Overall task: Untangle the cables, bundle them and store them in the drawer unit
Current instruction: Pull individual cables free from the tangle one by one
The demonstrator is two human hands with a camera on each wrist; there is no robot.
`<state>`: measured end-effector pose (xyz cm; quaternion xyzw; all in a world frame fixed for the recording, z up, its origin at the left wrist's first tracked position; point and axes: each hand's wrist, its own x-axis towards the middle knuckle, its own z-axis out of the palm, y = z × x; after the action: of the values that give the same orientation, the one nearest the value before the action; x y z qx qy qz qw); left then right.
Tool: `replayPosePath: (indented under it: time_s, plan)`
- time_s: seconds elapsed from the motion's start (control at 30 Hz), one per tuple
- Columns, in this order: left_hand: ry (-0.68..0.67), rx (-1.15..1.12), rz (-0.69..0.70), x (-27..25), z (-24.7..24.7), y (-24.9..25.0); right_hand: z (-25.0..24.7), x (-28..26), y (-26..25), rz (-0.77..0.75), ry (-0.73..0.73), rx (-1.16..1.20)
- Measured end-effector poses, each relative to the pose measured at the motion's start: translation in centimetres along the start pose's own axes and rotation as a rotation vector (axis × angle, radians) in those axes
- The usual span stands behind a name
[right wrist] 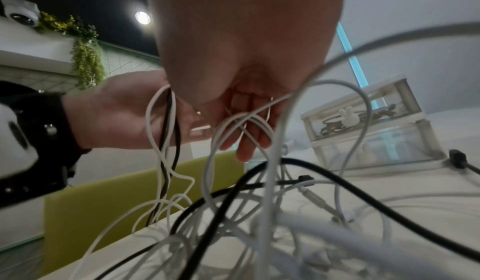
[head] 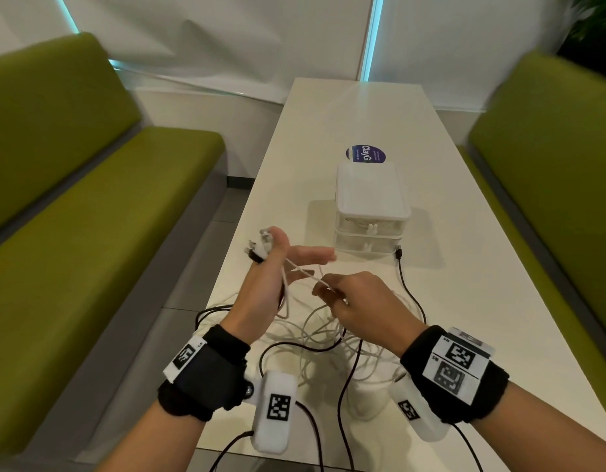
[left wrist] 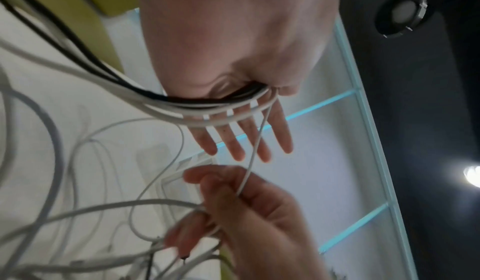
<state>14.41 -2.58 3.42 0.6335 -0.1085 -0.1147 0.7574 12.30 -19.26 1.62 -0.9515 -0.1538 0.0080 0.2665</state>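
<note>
The left hand point(head: 260, 287), fingers straight, pins cable ends point(head: 259, 248) under its thumb; the right hand point(head: 359, 301) pinches one white cable point(head: 306, 272). A tangle point(head: 329, 338) covers the desk point(head: 448, 267) before the drawers point(head: 371, 212).

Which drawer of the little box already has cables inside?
The top drawer of the clear plastic two-drawer unit: dark coiled cables show through its front. The bottom drawer under it shows none.
</note>
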Motion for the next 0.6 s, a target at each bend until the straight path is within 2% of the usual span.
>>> replayPosePath:
  time_s: [0.1,0.17,0.27,0.37,0.5,0.6]
  plan:
    - [0.061,-0.264,-0.033,-0.1,-0.4,0.9,0.2,0.1,0.0,-0.006,-0.086,-0.048]
    - [0.072,-0.275,-0.034,-0.2,-0.6,1.3,0.3,0.2,0.2,-0.003,-0.114,-0.09]
    - [0.059,-0.029,0.0,-0.2,-0.9,1.4,0.3,0.5,0.6,-0.006,-0.083,-0.221]
    - [0.035,0.187,0.006,-0.2,-1.1,1.1,0.0,1.0,0.8,-0.071,0.026,-0.315]
    - [0.041,0.289,0.02,-0.2,-1.1,0.9,-0.7,1.0,1.2,-0.047,0.109,-0.19]
    - [0.08,0.316,0.05,0.2,-0.9,0.8,-1.1,0.5,1.1,-0.047,0.047,-0.205]
